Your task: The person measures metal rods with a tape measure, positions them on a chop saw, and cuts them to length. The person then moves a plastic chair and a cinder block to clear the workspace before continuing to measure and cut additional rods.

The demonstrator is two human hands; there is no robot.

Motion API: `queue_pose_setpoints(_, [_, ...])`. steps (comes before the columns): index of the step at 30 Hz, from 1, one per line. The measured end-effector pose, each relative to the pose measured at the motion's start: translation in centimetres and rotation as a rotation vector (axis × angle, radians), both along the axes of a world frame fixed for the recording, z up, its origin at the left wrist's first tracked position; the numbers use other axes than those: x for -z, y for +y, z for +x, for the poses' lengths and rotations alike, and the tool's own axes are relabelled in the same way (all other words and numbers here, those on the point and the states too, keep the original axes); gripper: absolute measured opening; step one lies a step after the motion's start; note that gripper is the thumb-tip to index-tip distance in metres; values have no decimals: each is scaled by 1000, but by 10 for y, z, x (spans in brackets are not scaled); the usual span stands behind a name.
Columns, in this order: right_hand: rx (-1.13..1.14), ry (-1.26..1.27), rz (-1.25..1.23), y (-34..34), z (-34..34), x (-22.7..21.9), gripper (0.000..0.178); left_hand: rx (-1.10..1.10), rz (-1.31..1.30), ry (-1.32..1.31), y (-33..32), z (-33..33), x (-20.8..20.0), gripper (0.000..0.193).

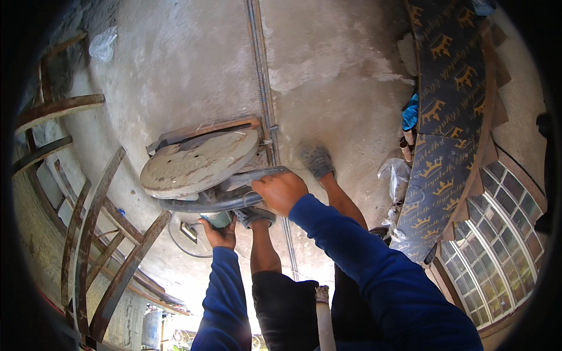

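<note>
We see a concrete floor (193, 70) and gridded window (497, 225). The right hand (282, 191) grips a dark curved piece (190, 205); the left hand (220, 237) clasps a green object (217, 219), mostly hidden.

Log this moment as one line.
Left hand: holds green rounded object, partly hidden | Right hand: grips dark curved metal-looking piece | Beside that piece: dusty grey round disc
</note>
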State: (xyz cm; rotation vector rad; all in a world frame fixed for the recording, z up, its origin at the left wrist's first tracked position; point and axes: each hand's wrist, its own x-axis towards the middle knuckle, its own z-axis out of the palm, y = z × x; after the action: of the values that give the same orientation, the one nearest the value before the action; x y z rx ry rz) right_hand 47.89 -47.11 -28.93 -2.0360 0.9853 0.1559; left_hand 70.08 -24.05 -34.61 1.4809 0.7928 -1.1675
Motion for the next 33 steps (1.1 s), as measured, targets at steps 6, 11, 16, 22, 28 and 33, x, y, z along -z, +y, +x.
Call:
queue_pose_setpoints(6, [-12,12,-14,0,1,2,16,0,-25,2,-2,0,-5,77])
queue_pose_setpoints(11, [-5,-8,-1,3,0,4,18,-11,-48,21,3,2,-2,79])
queue_pose_setpoints(16, [-12,-8,-7,2,0,4,19,-24,-55,14,8,2,4,80])
queue_pose_setpoints(22, [-41,-17,-30,-6,4,-5,11,-44,-12,30,6,2,0,78])
queue_pose_setpoints(28, [-54,9,-26,0,1,-1,26,-29,-48,21,10,1,5,77])
queue_pose_setpoints(33, [-59,41,-7,4,0,3,36,-18,-40,11,15,-1,8,79])
